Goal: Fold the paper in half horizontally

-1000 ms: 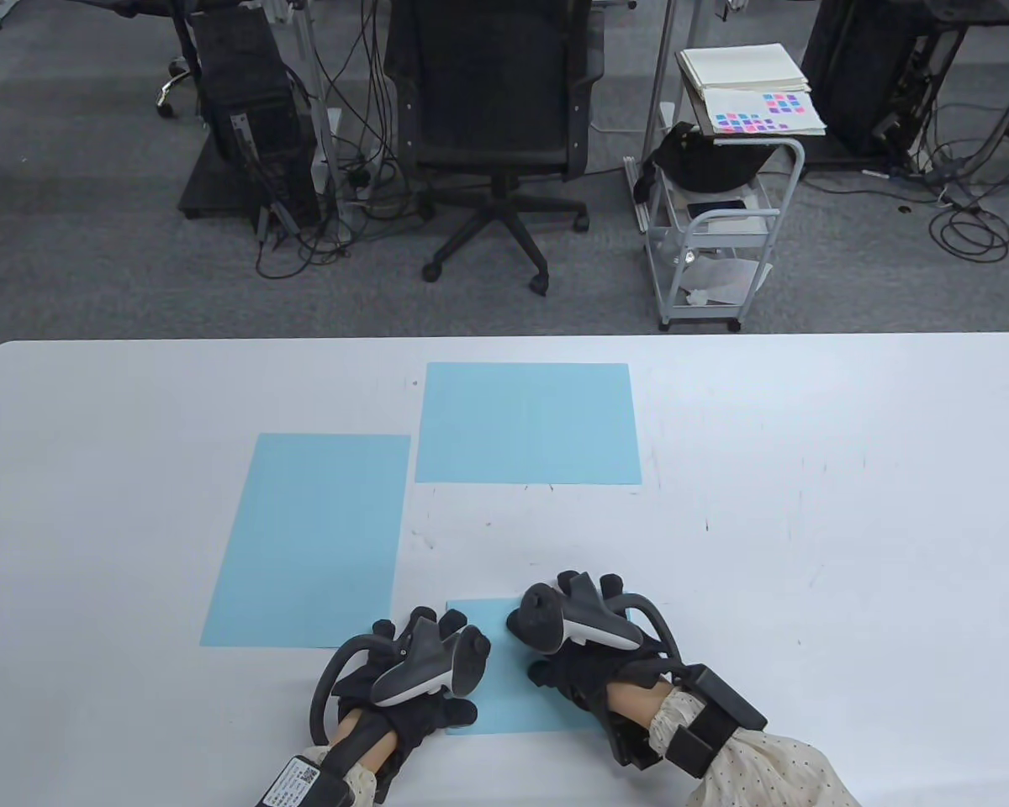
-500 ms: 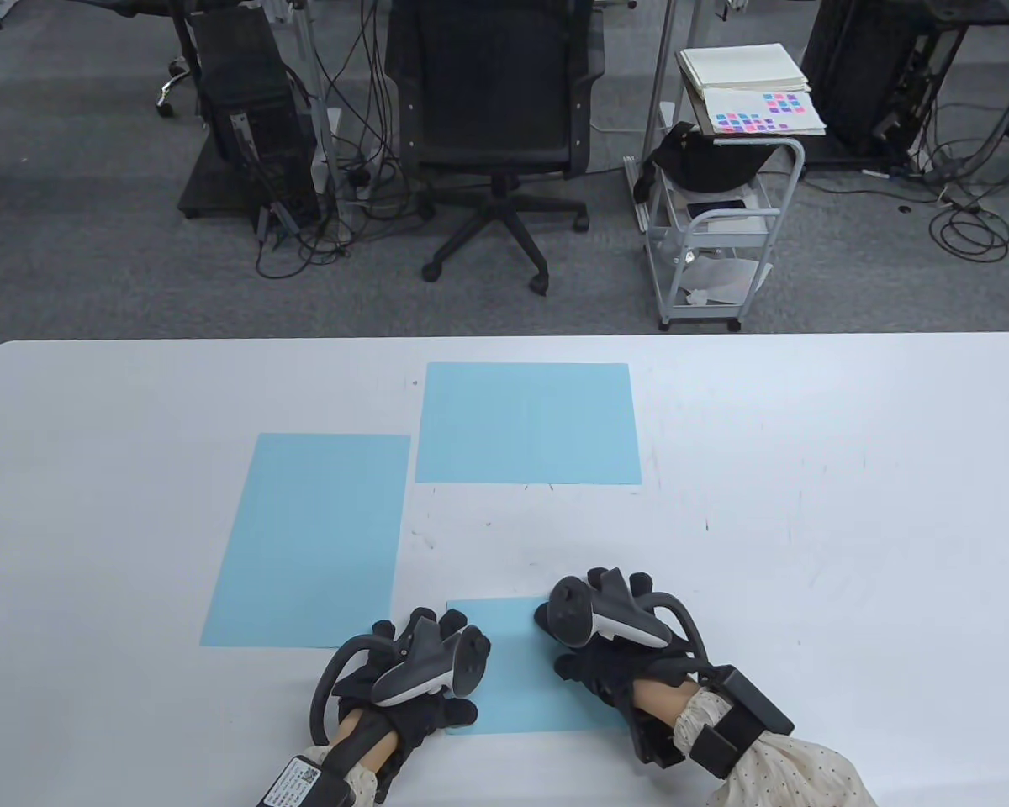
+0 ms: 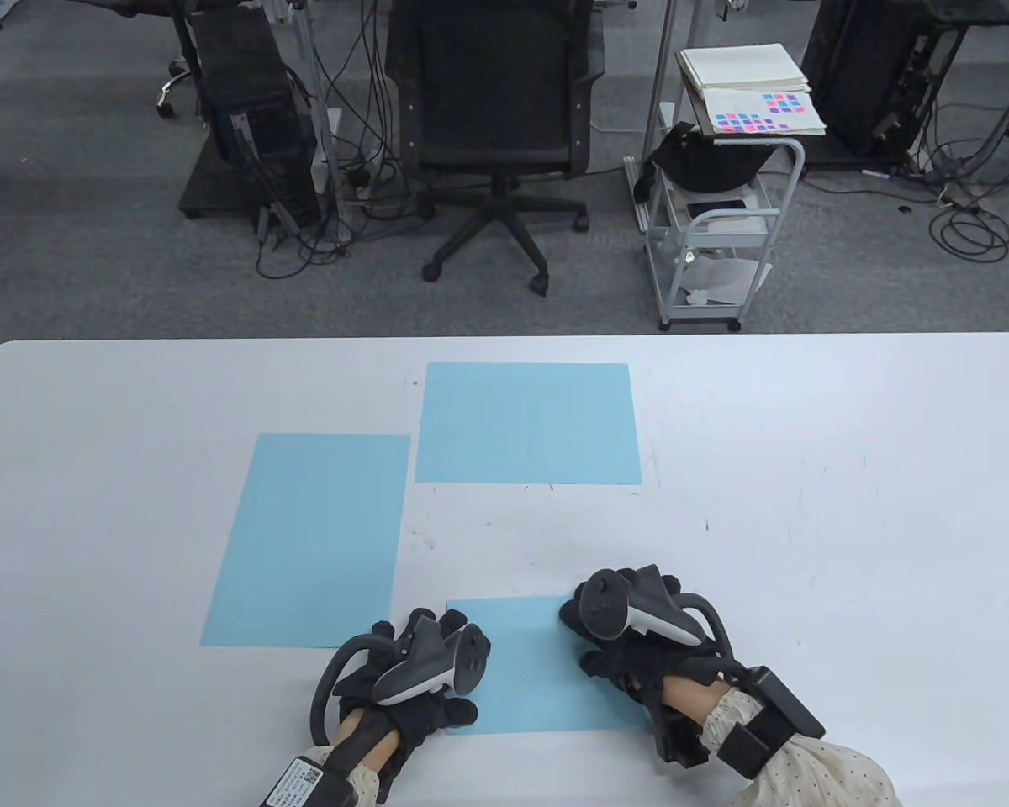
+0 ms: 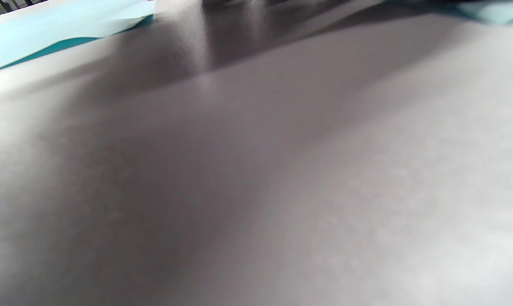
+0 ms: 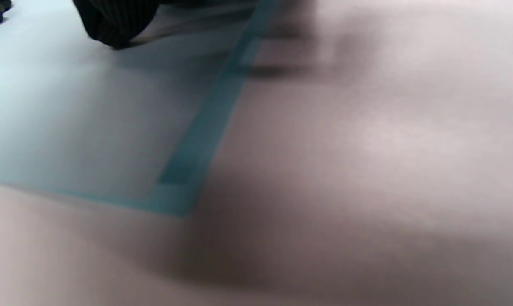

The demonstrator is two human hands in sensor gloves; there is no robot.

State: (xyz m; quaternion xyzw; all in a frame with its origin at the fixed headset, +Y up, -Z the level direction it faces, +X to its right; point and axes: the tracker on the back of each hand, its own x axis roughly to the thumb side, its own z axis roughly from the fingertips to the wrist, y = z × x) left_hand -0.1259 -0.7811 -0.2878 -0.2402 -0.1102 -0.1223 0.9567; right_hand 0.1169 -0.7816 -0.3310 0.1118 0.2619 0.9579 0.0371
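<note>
Pressed flat at the table's (image 3: 807, 437) near edge: folded blue paper (image 3: 534, 672), left hand (image 3: 412, 672) resting on its left side, right hand (image 3: 631, 643) on its right. Uneven pressure risks skewing the crease, misaligning the layers.

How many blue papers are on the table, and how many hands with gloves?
Blue papers: 3 (the tall sheet, the wide sheet, the folded sheet under the hands)
Gloved hands: 2 (left hand, right hand)
Total: 5
A sliver of blue at the table's left edge is too small to count.
</note>
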